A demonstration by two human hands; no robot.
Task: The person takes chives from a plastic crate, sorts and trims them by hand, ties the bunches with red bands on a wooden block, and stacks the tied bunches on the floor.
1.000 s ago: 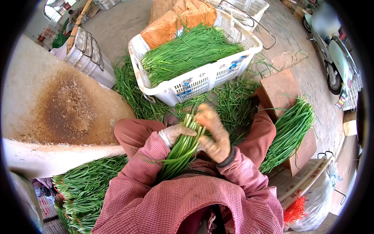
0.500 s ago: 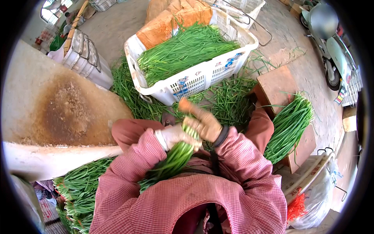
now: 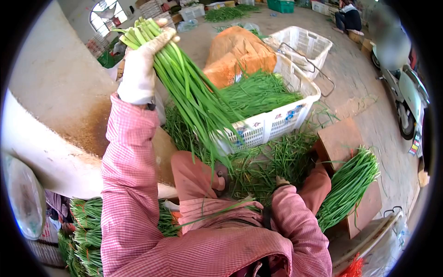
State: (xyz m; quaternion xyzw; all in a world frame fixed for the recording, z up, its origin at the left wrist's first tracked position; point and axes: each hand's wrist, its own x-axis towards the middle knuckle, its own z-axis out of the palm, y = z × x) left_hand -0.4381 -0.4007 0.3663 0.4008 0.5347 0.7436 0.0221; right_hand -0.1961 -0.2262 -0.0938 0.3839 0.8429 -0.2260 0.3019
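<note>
High at the left, my gloved left hand (image 3: 144, 64) grips a bunch of garlic chives (image 3: 187, 87) by its pale stem ends. The long green leaves hang down to the right, in front of the white crate (image 3: 265, 129). Low between my knees, my right hand (image 3: 280, 181) is mostly hidden by its sleeve, above loose leaves (image 3: 258, 171) on the floor; its fingers do not show clearly. More chives (image 3: 258, 94) fill the crate. A tied bundle (image 3: 350, 191) lies on the brown board (image 3: 341, 138) to my right.
A pale, brown-stained wall (image 3: 60, 106) stands close at the left. Tied bundles (image 3: 87, 231) are stacked beside me. An orange sack (image 3: 242, 51) and a second white crate (image 3: 304, 48) stand behind the first. A scooter (image 3: 406, 97) and a seated person (image 3: 348, 21) are farther right.
My left hand has risen from my lap to the upper left with the bunch. My right hand has left the bunch and dropped towards the floor. The view has tilted up.
</note>
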